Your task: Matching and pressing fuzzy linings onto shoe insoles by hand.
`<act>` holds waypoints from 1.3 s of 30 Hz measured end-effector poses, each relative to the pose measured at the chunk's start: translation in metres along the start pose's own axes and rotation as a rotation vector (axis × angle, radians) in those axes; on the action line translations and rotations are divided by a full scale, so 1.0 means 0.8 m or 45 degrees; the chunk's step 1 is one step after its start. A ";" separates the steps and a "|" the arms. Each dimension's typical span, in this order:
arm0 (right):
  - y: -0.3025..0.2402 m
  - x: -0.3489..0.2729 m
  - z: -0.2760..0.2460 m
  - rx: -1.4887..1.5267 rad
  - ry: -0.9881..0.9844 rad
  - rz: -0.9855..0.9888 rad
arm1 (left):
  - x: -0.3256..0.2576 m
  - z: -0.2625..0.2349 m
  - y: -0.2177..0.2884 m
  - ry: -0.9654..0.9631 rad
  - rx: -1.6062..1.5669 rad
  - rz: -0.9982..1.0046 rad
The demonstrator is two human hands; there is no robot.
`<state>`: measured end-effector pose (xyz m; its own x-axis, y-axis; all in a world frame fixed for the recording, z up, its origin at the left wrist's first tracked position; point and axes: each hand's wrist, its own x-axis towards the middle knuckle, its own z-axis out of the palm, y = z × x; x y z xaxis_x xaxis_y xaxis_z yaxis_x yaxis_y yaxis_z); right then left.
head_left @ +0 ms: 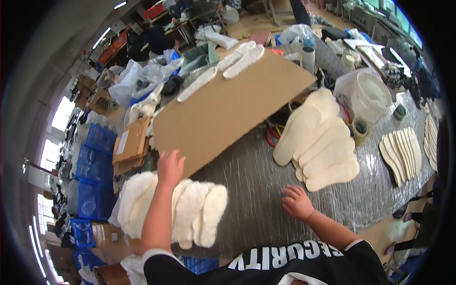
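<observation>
The cardboard sheet (228,109) extends ahead and rightward of the left hand (171,168), the nearer one, its long axis running near-left to far-right. That hand's loosely bent fingers are at the near-left edge; from here, I cannot tell whether they grip. The right hand (298,203), half-spread and empty, is nearest the cream insoles (327,147).

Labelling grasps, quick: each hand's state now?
Left hand: at the cardboard sheet; grip can't be told.
Right hand: open, holding nothing.
</observation>
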<state>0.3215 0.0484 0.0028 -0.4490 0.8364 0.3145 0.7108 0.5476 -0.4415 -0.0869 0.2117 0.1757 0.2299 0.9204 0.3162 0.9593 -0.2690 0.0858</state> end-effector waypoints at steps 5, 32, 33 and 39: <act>0.022 0.130 -0.058 0.081 0.180 0.044 | 0.196 0.103 -0.057 -0.118 0.182 -0.102; 0.206 0.629 -0.026 -1.148 -0.022 -0.005 | 0.367 0.179 -0.090 -0.059 0.479 0.024; 0.201 0.629 -0.029 -1.158 0.000 0.003 | 0.368 0.160 -0.077 -0.216 0.493 -0.036; 0.221 0.625 -0.028 -1.086 0.007 0.108 | 0.351 0.055 -0.010 -0.403 0.057 -0.070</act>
<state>0.2351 0.5627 0.1011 -0.3750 0.8721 0.3143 0.9070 0.2750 0.3188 -0.0226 0.4847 0.2225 0.2105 0.9776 0.0021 0.9763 -0.2103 0.0508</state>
